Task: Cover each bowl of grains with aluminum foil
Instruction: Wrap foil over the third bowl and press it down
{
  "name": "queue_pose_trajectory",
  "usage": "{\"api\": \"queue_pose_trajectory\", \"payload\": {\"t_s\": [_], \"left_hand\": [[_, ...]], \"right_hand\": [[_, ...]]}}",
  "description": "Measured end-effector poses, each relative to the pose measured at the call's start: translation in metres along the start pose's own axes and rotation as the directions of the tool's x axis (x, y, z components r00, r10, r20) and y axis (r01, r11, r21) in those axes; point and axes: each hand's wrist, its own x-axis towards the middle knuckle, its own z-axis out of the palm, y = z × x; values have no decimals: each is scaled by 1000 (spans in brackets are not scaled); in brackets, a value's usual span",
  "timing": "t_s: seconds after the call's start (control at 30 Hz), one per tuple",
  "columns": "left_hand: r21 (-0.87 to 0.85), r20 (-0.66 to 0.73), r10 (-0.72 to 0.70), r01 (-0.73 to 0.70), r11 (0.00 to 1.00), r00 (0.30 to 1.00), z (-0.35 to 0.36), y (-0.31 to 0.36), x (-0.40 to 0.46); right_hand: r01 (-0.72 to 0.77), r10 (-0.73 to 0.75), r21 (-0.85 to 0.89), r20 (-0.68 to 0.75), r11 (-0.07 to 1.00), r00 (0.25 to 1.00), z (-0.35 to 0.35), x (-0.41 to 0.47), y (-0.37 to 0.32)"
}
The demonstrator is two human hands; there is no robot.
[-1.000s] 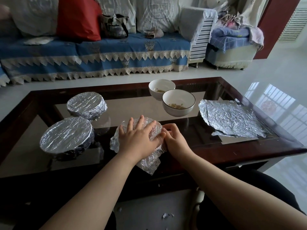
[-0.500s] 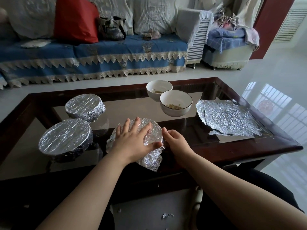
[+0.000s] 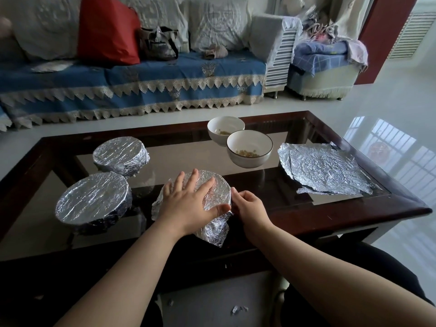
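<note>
A bowl under a crinkled foil sheet (image 3: 215, 188) stands at the table's near middle. My left hand (image 3: 188, 204) lies flat on its foil top, fingers spread. My right hand (image 3: 250, 205) presses the foil against the bowl's right side with curled fingers. A loose foil flap (image 3: 213, 230) hangs off the near side. Two foil-covered bowls stand to the left, one near (image 3: 93, 200) and one farther back (image 3: 121, 154). Two uncovered white bowls with grains sit behind, one nearer (image 3: 250, 148) and one farther (image 3: 225, 128). Flat foil sheets (image 3: 323, 169) lie on the right.
The glass table top has a dark wooden frame (image 3: 354, 210). Behind it runs a sofa with a blue cover (image 3: 132, 83), a red cushion (image 3: 106, 29) and a bag. Small foil scraps (image 3: 237, 309) lie on the floor by my knees.
My left hand slid a little leftward on the foil top, baring more of its right part. My right hand kept pressing foil along the right rim. The view shifted slightly.
</note>
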Motion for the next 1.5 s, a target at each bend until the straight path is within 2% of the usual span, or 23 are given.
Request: {"api": "queue_pose_trajectory", "payload": {"t_s": [0.27,0.53,0.7,0.87,1.0,1.13,1.33,1.4,1.5], "left_hand": [[9,-2,-1,1,1000,1000,0,0,0],[4,-19,-10,10,1000,1000,1,1,0],[-10,-30,-41,41,999,999,-2,4,-2],[-53,-37,-143,141,989,989,-2,12,-1],[-80,-31,-186,183,980,982,-2,16,0],[-117,-33,-169,164,980,985,-10,10,2],[42,-151,-93,101,994,984,-10,-13,5],[13,-203,-105,110,994,974,-7,-15,5],[-132,-272,-131,98,986,953,1,-17,8]], "right_hand": [[-71,72,24,-52,997,996,10,2,3],[62,-67,-40,-128,997,989,17,1,2],[139,-157,-257,-54,956,986,12,1,-7],[130,-120,-160,69,978,990,3,5,-15],[212,-163,-303,178,929,970,5,-1,-12],[278,-224,-440,173,854,959,6,2,-12],[291,-220,-472,201,832,955,4,2,-14],[297,-228,-473,199,829,953,2,3,-15],[295,-235,-441,185,848,954,1,3,-16]]}}
